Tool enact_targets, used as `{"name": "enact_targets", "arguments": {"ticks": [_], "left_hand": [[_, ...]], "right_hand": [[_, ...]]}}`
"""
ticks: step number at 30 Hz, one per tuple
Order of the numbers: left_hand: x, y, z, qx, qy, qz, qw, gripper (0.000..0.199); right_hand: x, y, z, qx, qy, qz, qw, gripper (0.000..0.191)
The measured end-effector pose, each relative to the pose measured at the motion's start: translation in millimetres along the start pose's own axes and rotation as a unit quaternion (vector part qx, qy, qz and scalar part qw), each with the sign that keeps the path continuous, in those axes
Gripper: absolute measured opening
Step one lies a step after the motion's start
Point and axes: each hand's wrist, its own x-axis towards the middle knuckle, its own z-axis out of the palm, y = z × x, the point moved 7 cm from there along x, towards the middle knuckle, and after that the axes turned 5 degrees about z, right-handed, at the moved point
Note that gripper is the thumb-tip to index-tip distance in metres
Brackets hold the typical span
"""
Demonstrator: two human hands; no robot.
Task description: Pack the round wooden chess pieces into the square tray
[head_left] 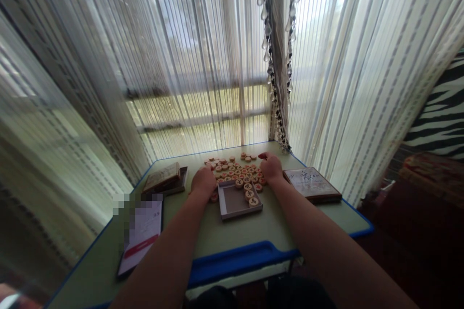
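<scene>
Many round wooden pieces (237,172) with characters on them lie in a loose heap on the pale green table (213,239). My left hand (204,179) rests at the heap's left edge, its fingers hidden by the back of the hand. At the right edge is my right hand (270,166), fingers curled, with the index finger pointing left; whether it holds a piece is too small to tell. Between my forearms stands an open shallow box (232,203), with several pieces (249,194) along its right side and back edge.
A flat box (312,184) lies on the right side of the table. At the left are a box with a tilted lid (163,177) and a tablet (143,236). Curtains (203,58) hang behind the table, which has a blue rim (235,258).
</scene>
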Motion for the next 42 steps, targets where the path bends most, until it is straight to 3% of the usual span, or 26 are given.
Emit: {"name": "enact_targets", "arguments": {"ticks": [4,9,14,17,21,29,38,42], "left_hand": [[1.5,-2.5,0.8,0.001,-0.002,-0.011,1.000,0.028],[-1.0,-6.8,-0.2,-0.010,-0.011,-0.027,1.000,0.025],[-4.7,-9.6,-7.0,-0.021,0.000,-0.048,0.999,0.023],[-3.4,-4.7,-8.6,-0.025,0.011,-0.022,0.999,0.026],[-2.0,0.4,2.1,0.004,-0.034,0.010,0.999,0.037],[-1.0,-4.5,7.9,0.011,-0.052,-0.011,0.999,0.033],[-0.8,5.4,2.0,-0.038,-0.022,0.034,0.998,0.020],[-1.8,5.4,-0.8,-0.040,-0.023,0.021,0.999,0.022]], "right_hand": [[-3.1,-3.6,8.2,-0.082,-0.024,-0.033,0.996,0.035],[-2.5,5.8,16.6,-0.158,-0.080,-0.006,0.984,0.031],[0.2,8.6,18.9,-0.157,-0.069,-0.007,0.985,0.032],[0.8,9.9,17.9,-0.147,-0.060,0.003,0.987,0.031],[0.9,10.1,16.1,-0.147,-0.051,0.006,0.988,0.028],[0.6,7.9,16.9,-0.153,-0.049,-0.018,0.987,0.025],[1.3,8.3,15.6,-0.133,-0.042,-0.016,0.990,0.024],[1.8,9.3,16.0,-0.123,-0.046,-0.007,0.991,0.025]]}}
